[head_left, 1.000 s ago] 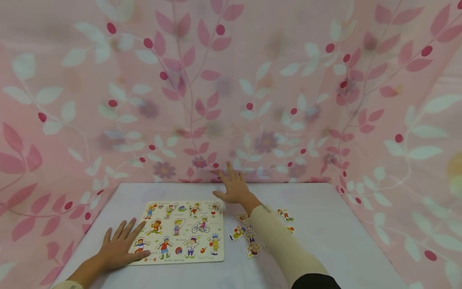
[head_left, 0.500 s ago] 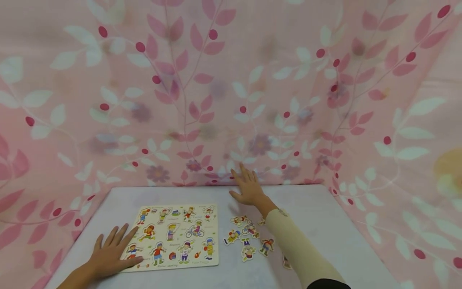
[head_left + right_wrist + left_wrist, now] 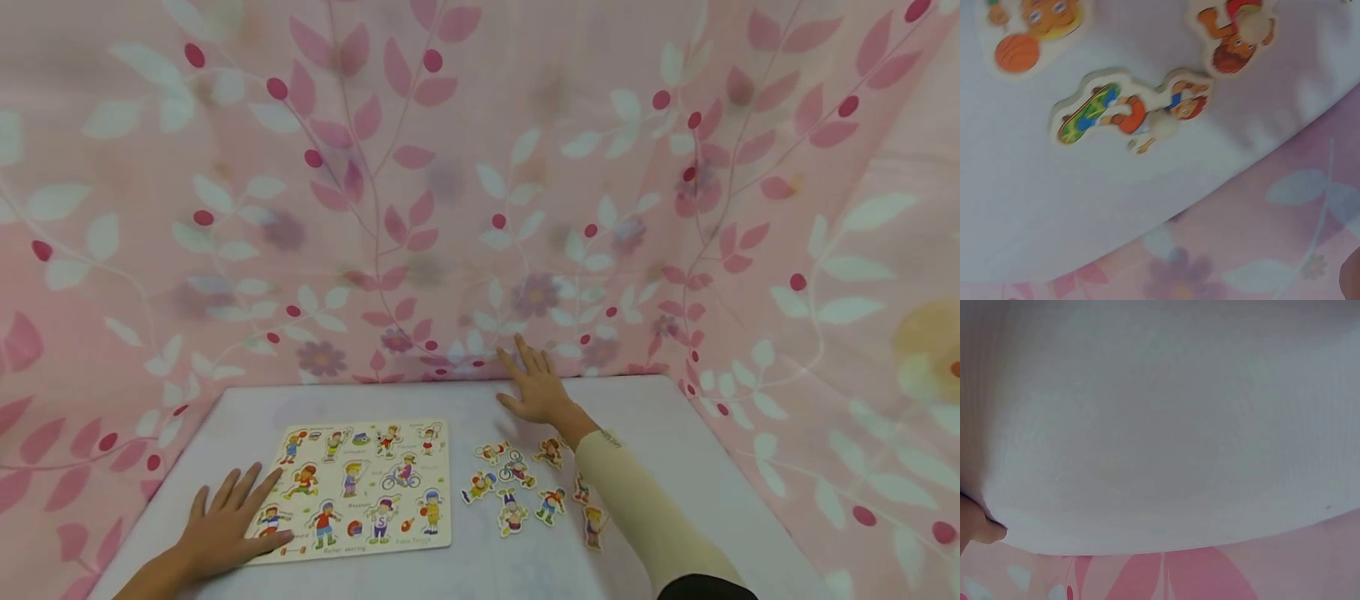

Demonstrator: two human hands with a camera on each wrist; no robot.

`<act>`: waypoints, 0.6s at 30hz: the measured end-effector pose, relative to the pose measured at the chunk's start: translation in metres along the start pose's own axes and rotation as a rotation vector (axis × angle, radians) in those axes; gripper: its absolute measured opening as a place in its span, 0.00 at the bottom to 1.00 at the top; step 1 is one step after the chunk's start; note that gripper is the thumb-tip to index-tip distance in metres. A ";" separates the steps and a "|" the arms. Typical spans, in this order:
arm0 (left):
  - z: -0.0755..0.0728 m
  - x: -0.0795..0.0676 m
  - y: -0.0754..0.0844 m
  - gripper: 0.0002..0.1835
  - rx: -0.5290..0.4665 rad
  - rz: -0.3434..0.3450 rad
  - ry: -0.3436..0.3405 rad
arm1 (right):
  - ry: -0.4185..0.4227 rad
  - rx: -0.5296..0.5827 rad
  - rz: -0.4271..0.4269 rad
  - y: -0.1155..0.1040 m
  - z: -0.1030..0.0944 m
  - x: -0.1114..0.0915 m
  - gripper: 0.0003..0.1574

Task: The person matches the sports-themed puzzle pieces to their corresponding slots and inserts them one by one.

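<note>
My left hand [image 3: 228, 525] lies with spread, straight fingers at the near left corner of a cream wooden peg puzzle board [image 3: 390, 537] printed with children playing sports. Its thumb reaches over the board's lower left part. My right hand [image 3: 536, 387] is spread too and holds nothing, reaching over the far part of the table beyond several loose wooden puzzle pieces. Among these are a cyclist piece [image 3: 517, 471] and an upside-down figure [image 3: 512, 512]. The right wrist view shows a skateboarder piece [image 3: 1141, 112] with a round knob and a basketball piece [image 3: 1035, 31].
The white table [image 3: 337, 575] ends at a pink floral cloth [image 3: 450, 208] that hangs behind it and along both sides. The right sleeve [image 3: 637, 500] passes over the right side of the table, close to several pieces [image 3: 592, 527].
My right hand has moved right along the back of the table, and its forearm now uncovers more of the loose pieces. The left hand stays at the board; the head view has shifted.
</note>
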State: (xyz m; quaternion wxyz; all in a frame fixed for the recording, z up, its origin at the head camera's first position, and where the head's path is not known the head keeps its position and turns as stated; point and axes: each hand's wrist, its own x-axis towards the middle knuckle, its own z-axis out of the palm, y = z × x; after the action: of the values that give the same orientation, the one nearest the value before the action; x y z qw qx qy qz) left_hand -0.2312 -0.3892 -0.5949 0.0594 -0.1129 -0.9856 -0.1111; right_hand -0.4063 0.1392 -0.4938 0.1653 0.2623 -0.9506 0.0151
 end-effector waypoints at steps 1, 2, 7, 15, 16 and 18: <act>0.000 0.000 0.000 0.55 -0.003 -0.002 -0.005 | 0.003 -0.010 -0.004 0.002 -0.001 -0.002 0.52; 0.001 0.000 0.000 0.55 -0.005 -0.007 -0.016 | 0.000 -0.025 -0.005 0.003 -0.002 -0.004 0.52; 0.001 0.000 0.001 0.55 -0.010 -0.008 -0.017 | -0.011 -0.001 0.004 0.009 -0.006 -0.015 0.52; -0.003 -0.002 0.004 0.54 -0.001 -0.003 -0.011 | -0.096 0.000 -0.077 0.006 -0.005 -0.038 0.51; -0.003 -0.002 0.003 0.54 0.000 -0.001 -0.006 | -0.111 0.013 -0.084 0.005 -0.005 -0.040 0.51; -0.002 -0.001 0.003 0.54 0.000 0.005 0.005 | -0.130 0.022 -0.098 0.003 -0.002 -0.044 0.51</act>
State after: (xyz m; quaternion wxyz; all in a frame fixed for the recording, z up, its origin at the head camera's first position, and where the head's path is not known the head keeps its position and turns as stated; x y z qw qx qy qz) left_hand -0.2297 -0.3874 -0.5920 0.0623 -0.1150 -0.9851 -0.1115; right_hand -0.3715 0.1634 -0.5060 0.1008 0.3107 -0.9451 0.0002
